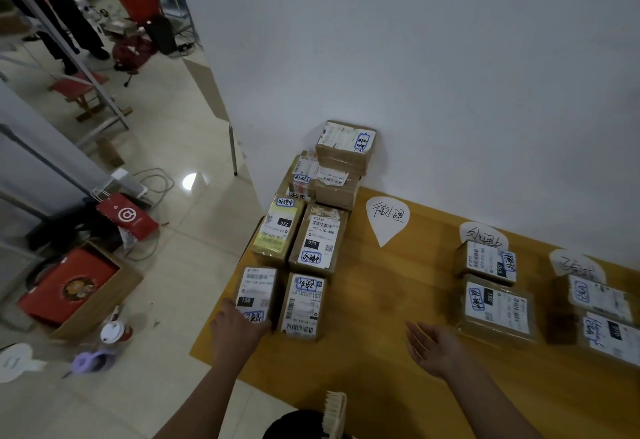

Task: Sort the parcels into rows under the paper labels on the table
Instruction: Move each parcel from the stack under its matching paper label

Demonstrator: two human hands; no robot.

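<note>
Clutter of parcels [313, 241] at centre-left of the frame on the table [381, 300], stacked back to the wall [450, 92]. Left hand [239, 329] on the near end of the parcel marked 150 [256, 291], fingers [258, 321] curled over it; neighbouring parcel [302, 303] tight against its right side. Right hand [433, 348] at lower centre, palm up, loosely spread, holding nothing. Three paper labels [388, 218] across the table, sorted rows [495, 314] at right. Red bag [126, 217] on the floor [173, 265], left.
</note>
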